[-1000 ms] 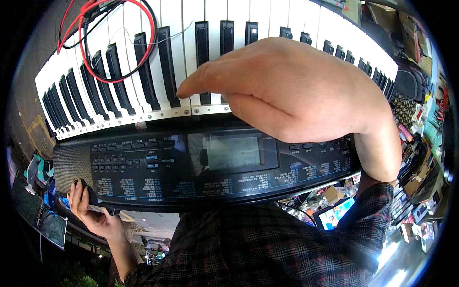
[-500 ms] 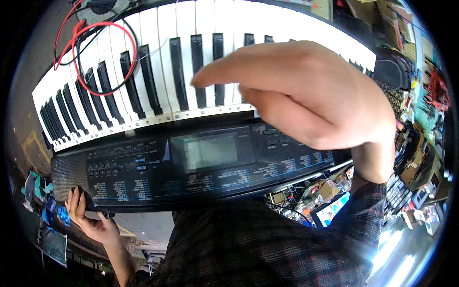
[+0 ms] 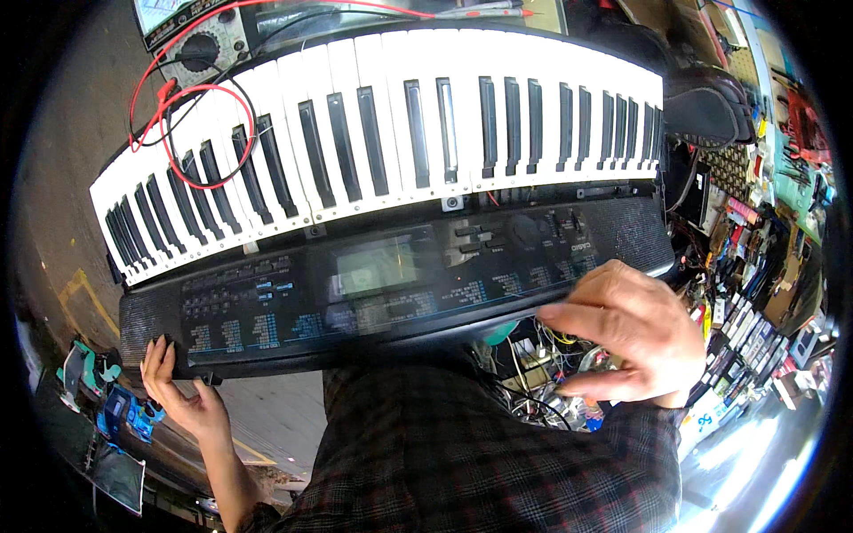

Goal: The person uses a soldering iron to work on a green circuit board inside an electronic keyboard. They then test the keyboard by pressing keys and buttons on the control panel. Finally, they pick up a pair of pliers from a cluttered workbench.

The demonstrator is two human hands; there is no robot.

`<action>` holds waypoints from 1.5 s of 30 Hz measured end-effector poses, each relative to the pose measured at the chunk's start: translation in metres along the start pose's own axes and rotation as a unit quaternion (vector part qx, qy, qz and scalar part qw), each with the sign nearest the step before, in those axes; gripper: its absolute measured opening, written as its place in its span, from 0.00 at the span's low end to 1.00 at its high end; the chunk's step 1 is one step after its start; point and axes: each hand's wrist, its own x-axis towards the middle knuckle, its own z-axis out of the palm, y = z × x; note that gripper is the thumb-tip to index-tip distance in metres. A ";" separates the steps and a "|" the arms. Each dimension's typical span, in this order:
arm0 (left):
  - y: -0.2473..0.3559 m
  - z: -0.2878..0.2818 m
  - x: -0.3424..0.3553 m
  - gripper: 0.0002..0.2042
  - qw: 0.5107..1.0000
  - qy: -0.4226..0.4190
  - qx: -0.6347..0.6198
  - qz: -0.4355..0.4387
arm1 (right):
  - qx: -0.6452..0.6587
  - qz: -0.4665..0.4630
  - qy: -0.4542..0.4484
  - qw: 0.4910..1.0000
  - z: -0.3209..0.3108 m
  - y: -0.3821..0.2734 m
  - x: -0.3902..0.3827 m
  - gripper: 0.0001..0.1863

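Note:
A black electronic keyboard [image 3: 151, 322] lies across the view, with its white-and-black key assembly [image 3: 471, 55] along the back and a small grey display [image 3: 369, 275] in the front panel. My left hand [image 3: 182, 400] grips the front left corner of the casing, fingers on top and thumb at the edge. My right hand [image 3: 626, 338] is at the front right edge, slightly blurred, fingers curved and apart with nothing seen between them. Red and black test leads [image 3: 204, 87] loop over the left keys from a grey multimeter [image 3: 220, 44] behind; their probes [image 3: 484, 13] lie past the back edge.
A cluttered mass of parts, wires and small boxes [image 3: 746, 329] fills the right and front right. A black padded object [image 3: 702, 111] is behind the right end. Grey pavement [image 3: 67, 178] with yellow markings is at left; blue and teal items [image 3: 120, 413] stand at lower left.
My right hand has left the keys and moved down to the front right edge, its fingers spreading. The view has shifted, showing more of the multimeter. My left hand still holds the corner.

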 end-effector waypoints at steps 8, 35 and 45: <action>0.008 -0.004 0.001 0.28 1.000 0.010 0.028 -0.005 | -0.151 0.067 0.074 0.983 0.030 0.003 -0.038 0.34; -0.002 -0.030 0.073 0.25 0.993 0.040 0.051 0.097 | -0.322 0.101 0.180 0.924 0.019 0.051 -0.077 0.29; -0.010 -0.031 0.164 0.12 0.993 -0.074 -0.022 0.087 | -0.266 0.129 0.072 0.953 -0.044 0.094 -0.032 0.22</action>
